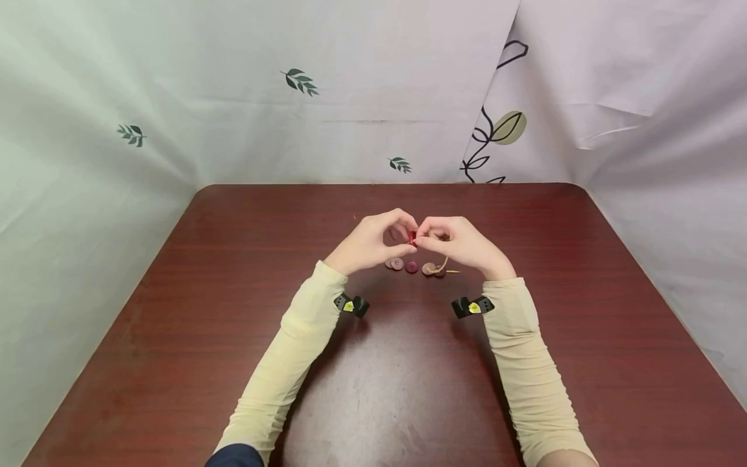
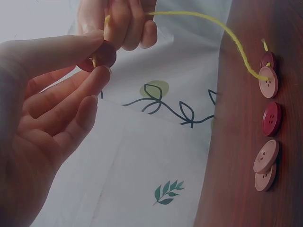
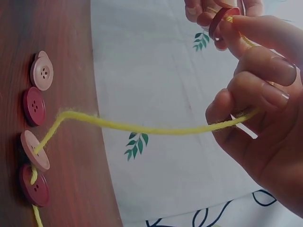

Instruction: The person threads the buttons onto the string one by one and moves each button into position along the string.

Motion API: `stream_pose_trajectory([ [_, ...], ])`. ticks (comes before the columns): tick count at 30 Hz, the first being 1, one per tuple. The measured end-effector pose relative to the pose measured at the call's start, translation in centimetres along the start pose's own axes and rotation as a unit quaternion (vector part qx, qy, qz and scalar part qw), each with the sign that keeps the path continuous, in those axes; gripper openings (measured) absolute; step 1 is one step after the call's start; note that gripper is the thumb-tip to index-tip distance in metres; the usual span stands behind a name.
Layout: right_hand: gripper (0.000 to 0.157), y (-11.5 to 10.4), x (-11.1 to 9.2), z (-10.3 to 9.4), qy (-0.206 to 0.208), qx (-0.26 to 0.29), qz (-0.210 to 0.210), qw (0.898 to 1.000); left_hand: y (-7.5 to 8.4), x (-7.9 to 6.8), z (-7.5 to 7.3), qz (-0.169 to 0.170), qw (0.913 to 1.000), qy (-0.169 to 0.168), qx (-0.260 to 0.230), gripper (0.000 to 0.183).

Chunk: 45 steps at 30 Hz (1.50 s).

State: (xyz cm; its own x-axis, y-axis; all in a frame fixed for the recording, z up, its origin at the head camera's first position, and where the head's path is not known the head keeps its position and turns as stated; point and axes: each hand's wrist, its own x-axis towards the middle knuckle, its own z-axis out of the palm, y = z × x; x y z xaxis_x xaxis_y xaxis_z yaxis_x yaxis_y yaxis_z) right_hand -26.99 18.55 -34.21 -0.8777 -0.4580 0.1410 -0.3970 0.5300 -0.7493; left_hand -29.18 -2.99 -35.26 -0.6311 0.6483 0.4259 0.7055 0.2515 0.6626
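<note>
Both hands (image 1: pixel 367 243) (image 1: pixel 467 245) pinch — left a button (image 2: pixel 108 53), right seemingly yarn (image 3: pixel 161 130).

red button (image 2: pixel 108 53): raised | yellow cord (image 3: pixel 161 131): threaded through pink button (image 3: pixel 30 144), maroon button (image 3: pixel 41 193) below

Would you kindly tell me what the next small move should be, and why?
Probably draw the yellow string a little further through the red button in the left hand. Yellow shows on the button's near face in the left wrist view, while the right hand pinches the string on its other side, so the end seems to be in a hole.
</note>
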Motion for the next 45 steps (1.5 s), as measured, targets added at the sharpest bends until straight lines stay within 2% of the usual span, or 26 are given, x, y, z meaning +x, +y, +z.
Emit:
stream_pose_trajectory([
  [9,0.012,-0.2,-0.1,0.0,-0.006,-0.007,0.008,1.000,0.3,0.0,0.3,0.001,0.9998,0.008,0.020,0.032],
  [18,0.019,-0.2,-0.1,0.3,0.032,-0.045,0.005,0.998,1.0,0.4,1.3,-0.014,0.9989,0.008,0.044,0.026],
  [26,0.010,-0.2,0.0,0.5,0.046,-0.066,0.006,0.997,0.9,0.4,1.6,-0.011,0.9972,0.015,0.072,0.025],
  [32,0.009,0.1,0.1,0.2,0.065,-0.071,0.020,0.995,0.8,0.3,1.3,-0.013,0.9960,0.036,0.081,0.024],
  [45,0.010,0.2,0.2,0.1,0.089,-0.060,0.020,0.994,0.2,0.3,1.3,0.013,0.9918,0.069,0.107,0.013],
])
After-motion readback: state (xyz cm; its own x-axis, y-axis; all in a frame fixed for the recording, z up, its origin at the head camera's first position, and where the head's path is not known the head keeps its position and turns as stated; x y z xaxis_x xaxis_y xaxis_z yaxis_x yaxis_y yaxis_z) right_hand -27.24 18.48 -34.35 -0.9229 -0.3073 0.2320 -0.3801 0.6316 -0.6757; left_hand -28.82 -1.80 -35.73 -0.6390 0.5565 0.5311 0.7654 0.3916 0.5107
